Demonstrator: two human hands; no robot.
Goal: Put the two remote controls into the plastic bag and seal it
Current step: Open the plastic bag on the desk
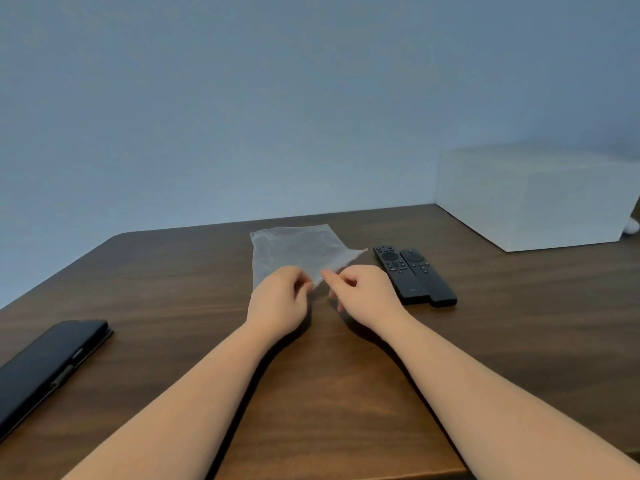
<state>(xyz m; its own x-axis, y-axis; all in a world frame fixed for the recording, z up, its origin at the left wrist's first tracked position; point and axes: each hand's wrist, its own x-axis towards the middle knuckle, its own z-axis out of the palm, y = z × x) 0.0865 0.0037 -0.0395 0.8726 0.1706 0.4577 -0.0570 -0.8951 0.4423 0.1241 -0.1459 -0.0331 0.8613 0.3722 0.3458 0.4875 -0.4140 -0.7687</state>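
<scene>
Bench [173, 271]: dark brown wood grain, set against a plain blue-grey wall.

Plastic bag [294, 251]: clear, empty, lying mid-bench towards the far edge, its near edge lifted off the surface by both hands.

Left hand [278, 299]: fingers curled, pinching the bag's near edge.

Right hand [363, 296]: fingers curled, pinching the same edge just beside the left hand.

Two remote controls [414, 275]: black, lying flat side by side and touching, buttons up, just right of the bag and next to the right hand; both outside the bag.

Black case [45, 368]: flat, slim, at the bench's left edge, well apart from the bag.

White box [540, 199]: large, at the far right of the bench.
</scene>
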